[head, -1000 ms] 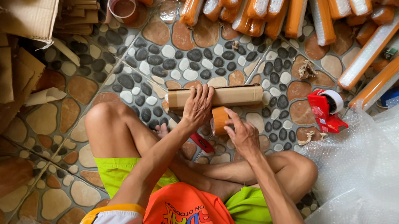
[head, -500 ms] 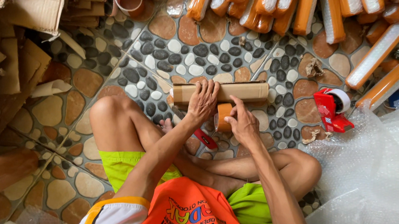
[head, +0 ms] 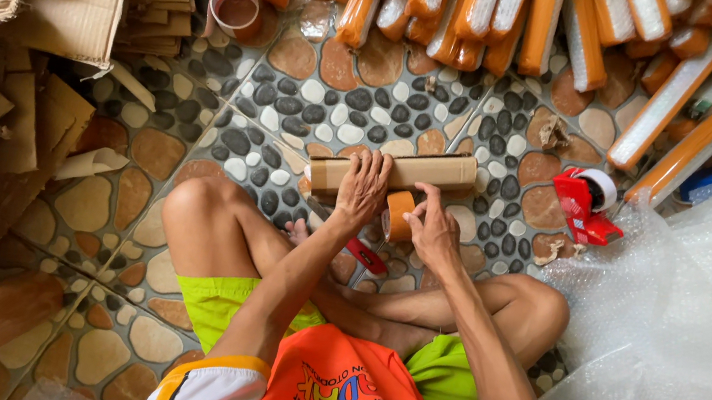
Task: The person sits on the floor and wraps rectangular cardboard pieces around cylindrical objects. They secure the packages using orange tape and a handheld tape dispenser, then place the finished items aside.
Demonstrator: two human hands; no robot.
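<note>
I sit cross-legged on a pebble-patterned floor. A long cardboard-wrapped package [head: 424,170] lies across the floor in front of my knees. My left hand [head: 362,190] rests on top of it, fingers spread over its middle. My right hand [head: 433,232] grips a roll of brown packing tape [head: 396,214] held against the package's near side. A red-handled tool [head: 363,255] lies on the floor under my wrists.
Several taped orange-brown packages [head: 465,6] lie in a row at the top. Torn cardboard [head: 9,26] is piled at the left, bubble wrap [head: 701,325] at the right. A red tape dispenser [head: 591,206] and a tape roll [head: 236,8] lie nearby.
My hands and the package have barely moved; the camera view has shifted slightly. The right hand stays on the tape roll.
</note>
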